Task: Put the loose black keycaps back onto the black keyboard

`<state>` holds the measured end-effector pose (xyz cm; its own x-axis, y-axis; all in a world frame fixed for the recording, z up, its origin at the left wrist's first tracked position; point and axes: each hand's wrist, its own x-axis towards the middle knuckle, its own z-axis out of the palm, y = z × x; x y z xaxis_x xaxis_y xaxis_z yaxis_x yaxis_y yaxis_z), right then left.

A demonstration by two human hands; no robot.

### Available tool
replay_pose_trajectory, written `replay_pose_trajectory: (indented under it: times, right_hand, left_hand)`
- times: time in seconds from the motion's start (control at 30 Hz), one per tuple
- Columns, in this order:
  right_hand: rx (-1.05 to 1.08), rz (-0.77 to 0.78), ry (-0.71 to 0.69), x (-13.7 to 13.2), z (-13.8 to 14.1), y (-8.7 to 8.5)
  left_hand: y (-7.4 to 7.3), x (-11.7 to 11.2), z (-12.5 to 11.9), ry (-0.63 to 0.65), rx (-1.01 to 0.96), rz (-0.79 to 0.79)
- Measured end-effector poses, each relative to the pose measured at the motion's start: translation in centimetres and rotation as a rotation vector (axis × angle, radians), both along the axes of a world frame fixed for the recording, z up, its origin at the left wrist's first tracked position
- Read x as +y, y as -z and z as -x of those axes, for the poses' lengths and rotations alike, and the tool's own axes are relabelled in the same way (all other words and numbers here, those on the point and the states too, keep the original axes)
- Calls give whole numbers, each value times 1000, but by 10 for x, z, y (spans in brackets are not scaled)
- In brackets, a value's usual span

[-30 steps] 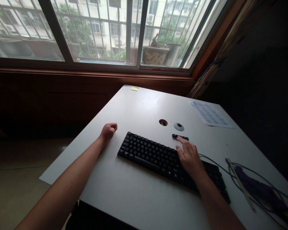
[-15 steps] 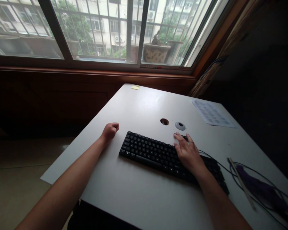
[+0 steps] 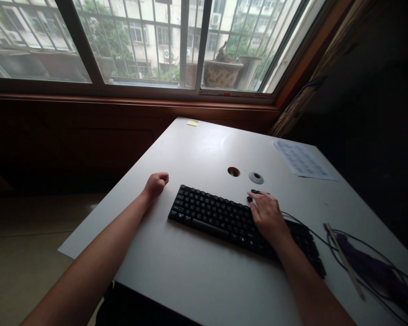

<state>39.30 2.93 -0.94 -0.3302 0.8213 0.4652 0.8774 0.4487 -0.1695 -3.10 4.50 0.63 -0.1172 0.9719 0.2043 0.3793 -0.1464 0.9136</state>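
My left hand (image 3: 156, 184) rests on the white table as a closed fist, just left of the black keyboard (image 3: 207, 216), and nothing shows in it. Over the keyboard's far edge, right of its middle, my right hand (image 3: 268, 215) reaches in from the right. Its thumb and index finger pinch a small black piece (image 3: 250, 198) that looks like a keycap. More small black pieces (image 3: 255, 191) lie on the table beside the fingertips, partly covered by the hand. My right wrist and forearm hide part of the keyboard's right side.
The keyboard's black cable (image 3: 313, 233) loops right, near a thin stick (image 3: 343, 260) and a dark purple cloth (image 3: 367, 267). Behind are a round hole (image 3: 234, 172), a grey grommet (image 3: 256, 177), printed sheets (image 3: 304, 159) and a yellow sticky note (image 3: 192, 122).
The fingers of my right hand were spread over the small black pieces; now they have drawn together, with thumb and index finger around one piece. My left fist has stayed put.
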Motion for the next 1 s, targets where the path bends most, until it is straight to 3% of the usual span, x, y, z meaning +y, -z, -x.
replay_pose_trajectory:
  times: [0.17,0.57,1.0]
  right_hand:
    - [56,-1,0,3,-4,1]
    - [100,158,20,-1,-4,-2]
    - [187,173,7,-3,-1,-7]
  left_hand:
    - [3,1,1,-10,7,-7]
    - [4,2,1,-10,17,-22]
    - [1,1,0,-9,20,-26]
